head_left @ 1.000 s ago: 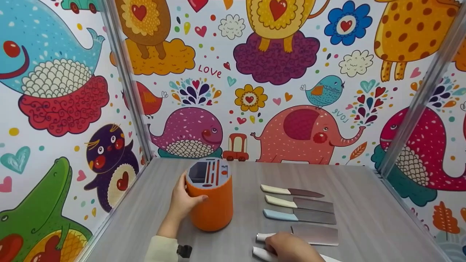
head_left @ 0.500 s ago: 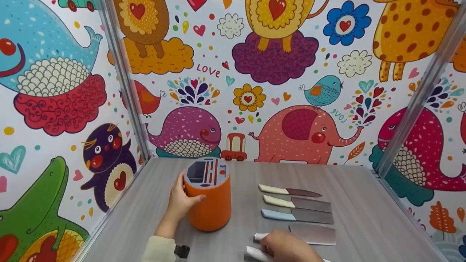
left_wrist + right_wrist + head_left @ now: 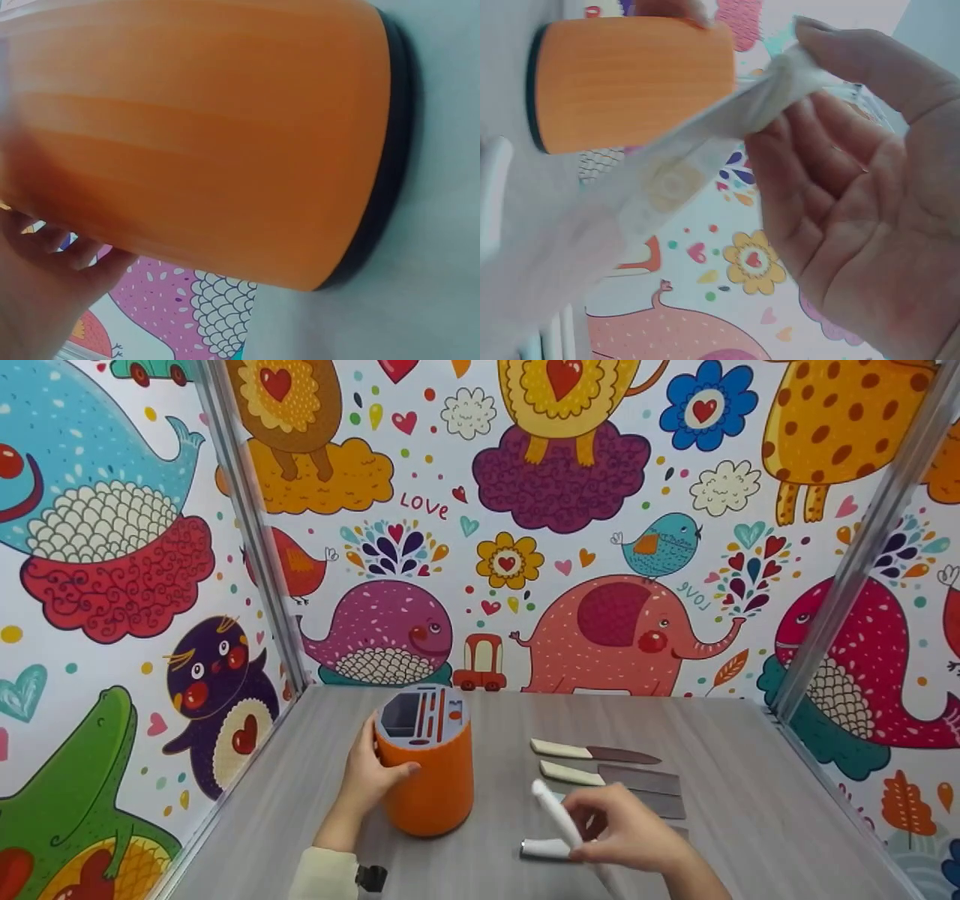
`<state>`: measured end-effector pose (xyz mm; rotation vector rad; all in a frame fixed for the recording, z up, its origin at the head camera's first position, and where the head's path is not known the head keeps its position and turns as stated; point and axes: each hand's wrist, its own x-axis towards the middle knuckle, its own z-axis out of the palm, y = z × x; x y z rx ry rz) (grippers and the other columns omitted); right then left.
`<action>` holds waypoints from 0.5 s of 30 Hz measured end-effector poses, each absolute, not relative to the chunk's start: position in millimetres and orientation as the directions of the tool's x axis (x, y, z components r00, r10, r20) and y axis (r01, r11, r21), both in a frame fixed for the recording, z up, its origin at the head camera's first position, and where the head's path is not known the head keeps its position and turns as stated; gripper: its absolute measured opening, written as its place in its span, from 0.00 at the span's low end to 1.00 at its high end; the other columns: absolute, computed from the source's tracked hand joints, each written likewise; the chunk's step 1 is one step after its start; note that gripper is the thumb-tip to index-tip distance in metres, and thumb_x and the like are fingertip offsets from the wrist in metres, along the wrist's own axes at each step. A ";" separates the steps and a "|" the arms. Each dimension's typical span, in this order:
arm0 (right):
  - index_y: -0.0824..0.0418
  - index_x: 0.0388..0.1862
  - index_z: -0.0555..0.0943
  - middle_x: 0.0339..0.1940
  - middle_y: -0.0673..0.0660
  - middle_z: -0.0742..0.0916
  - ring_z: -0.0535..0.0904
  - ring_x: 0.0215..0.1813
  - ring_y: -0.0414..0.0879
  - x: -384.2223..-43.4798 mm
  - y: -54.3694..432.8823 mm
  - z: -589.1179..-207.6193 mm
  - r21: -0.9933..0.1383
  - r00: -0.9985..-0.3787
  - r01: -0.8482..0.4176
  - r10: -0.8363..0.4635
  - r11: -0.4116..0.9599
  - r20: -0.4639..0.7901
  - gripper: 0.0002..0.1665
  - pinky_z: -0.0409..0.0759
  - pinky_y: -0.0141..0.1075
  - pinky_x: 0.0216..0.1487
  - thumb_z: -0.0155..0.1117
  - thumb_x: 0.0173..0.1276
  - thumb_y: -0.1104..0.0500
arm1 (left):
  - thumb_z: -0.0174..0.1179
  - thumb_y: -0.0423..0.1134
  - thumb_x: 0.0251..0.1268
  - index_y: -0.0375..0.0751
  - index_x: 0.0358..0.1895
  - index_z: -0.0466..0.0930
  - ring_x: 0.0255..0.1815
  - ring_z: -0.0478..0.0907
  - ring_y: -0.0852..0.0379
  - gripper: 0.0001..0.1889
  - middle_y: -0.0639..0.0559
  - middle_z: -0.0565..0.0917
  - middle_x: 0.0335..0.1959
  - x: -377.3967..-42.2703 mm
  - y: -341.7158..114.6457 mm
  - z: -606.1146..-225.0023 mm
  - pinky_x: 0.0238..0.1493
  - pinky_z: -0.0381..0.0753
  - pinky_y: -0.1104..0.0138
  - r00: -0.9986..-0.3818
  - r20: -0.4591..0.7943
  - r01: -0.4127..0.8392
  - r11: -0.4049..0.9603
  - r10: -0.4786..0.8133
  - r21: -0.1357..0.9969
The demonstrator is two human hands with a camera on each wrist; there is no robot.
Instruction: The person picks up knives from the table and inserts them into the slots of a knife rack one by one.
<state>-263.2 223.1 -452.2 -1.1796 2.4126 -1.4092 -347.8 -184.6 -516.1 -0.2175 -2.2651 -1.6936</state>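
My left hand [image 3: 367,769] grips the near left side of an upright orange knife block [image 3: 429,791], thumb across its front. The block's grey top [image 3: 450,716] has slots and one larger opening. Its dark base [image 3: 390,165] rests on the table in the left wrist view. My right hand [image 3: 630,829] pinches a white-handled knife [image 3: 556,814], its handle tilted up and the blade pointing down toward me. In the right wrist view the pale blade [image 3: 652,187] is blurred. Under that hand lies another white-handled knife [image 3: 541,849], its blade mostly hidden.
Farther back on the table [image 3: 495,727] lie a cream-handled knife with a brown blade [image 3: 622,754] and a cream-handled cleaver [image 3: 566,772]. A blue-handled knife is largely hidden behind my right hand. Patterned walls [image 3: 487,510] enclose the table's back and sides.
My right hand has lifted the nearest white-handled knife off the table, raising and turning its handle upward. My left hand stays on the block. The head view has shifted slightly.
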 end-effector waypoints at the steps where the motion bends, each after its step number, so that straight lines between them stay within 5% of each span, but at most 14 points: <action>1: 0.60 0.48 0.87 0.35 0.55 0.90 0.85 0.35 0.32 -262.6 225.3 -450.7 -0.786 -0.707 -0.566 -0.637 0.248 0.308 0.20 0.91 0.35 0.36 0.81 0.56 0.68 | 0.82 0.50 0.56 0.45 0.85 0.52 0.77 0.71 0.40 0.58 0.42 0.69 0.79 -347.6 -184.0 -516.4 0.79 0.70 0.43 -0.942 0.329 0.298 0.294 -0.059 0.908; 8: 0.70 0.50 0.84 0.39 0.44 0.89 0.88 0.34 0.36 -258.8 227.5 -450.1 -0.827 -0.790 -0.535 -0.450 0.172 0.417 0.21 0.90 0.34 0.35 0.78 0.58 0.72 | 0.81 0.51 0.57 0.45 0.86 0.50 0.77 0.70 0.39 0.59 0.41 0.68 0.80 -347.5 -182.3 -519.4 0.79 0.69 0.42 -0.947 0.321 0.301 0.288 -0.026 0.909; 15: 0.72 0.52 0.85 0.39 0.52 0.91 0.89 0.36 0.39 -254.5 216.4 -450.0 -0.871 -0.855 -0.458 -0.359 0.179 0.375 0.20 0.91 0.35 0.40 0.80 0.62 0.66 | 0.76 0.45 0.61 0.39 0.86 0.51 0.76 0.70 0.34 0.54 0.34 0.66 0.81 -343.4 -192.7 -507.7 0.76 0.71 0.36 -0.885 0.466 0.434 0.368 0.002 0.822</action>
